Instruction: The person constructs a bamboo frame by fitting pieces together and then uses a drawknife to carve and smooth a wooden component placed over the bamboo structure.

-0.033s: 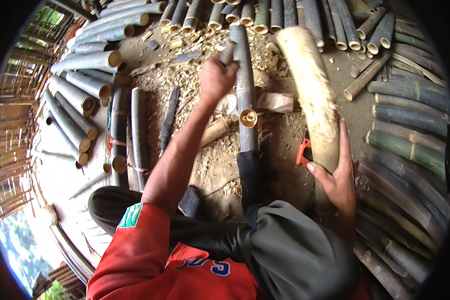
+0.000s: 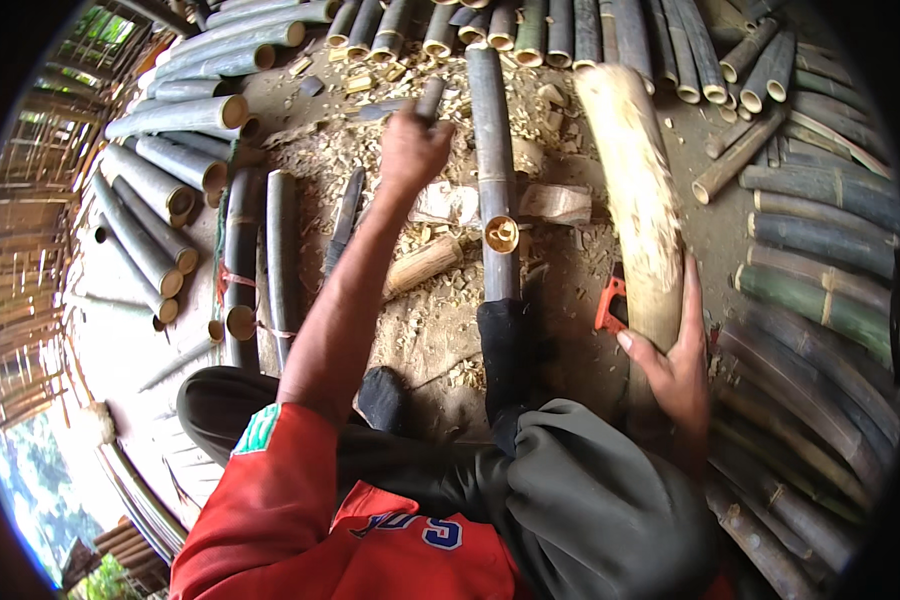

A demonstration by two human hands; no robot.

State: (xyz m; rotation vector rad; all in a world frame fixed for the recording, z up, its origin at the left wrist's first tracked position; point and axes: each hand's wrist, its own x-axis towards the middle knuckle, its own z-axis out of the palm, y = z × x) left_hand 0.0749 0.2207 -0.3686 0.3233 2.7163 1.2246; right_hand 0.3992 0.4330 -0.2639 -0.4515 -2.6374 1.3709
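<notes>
My left hand (image 2: 413, 150) is closed around a short grey-brown rod (image 2: 431, 98), whose upper end sticks out above the fist; its lower part is hidden. Just right of that fist, a dark bamboo tube (image 2: 492, 130) lies lengthwise in front of me. A round, tan-rimmed opening (image 2: 502, 235) with shavings in it shows near the tube's close end. My right hand (image 2: 672, 365) wraps the lower part of a thick, pale wooden club (image 2: 635, 180), thumb on one side and fingers on the other. The club's surface is frayed along its right side.
Wood blocks (image 2: 557, 203) lie among shavings under the tube. A dark-handled knife (image 2: 345, 220) is left of my arm, an orange-handled tool (image 2: 608, 304) beside the club. Black-covered feet (image 2: 505, 350) rest close by. Bamboo tubes (image 2: 165, 165) line both sides and the far edge.
My left hand has moved left and slightly nearer, away from the bamboo tube, with the rod still in it. The club's far end has shifted a little to the right.
</notes>
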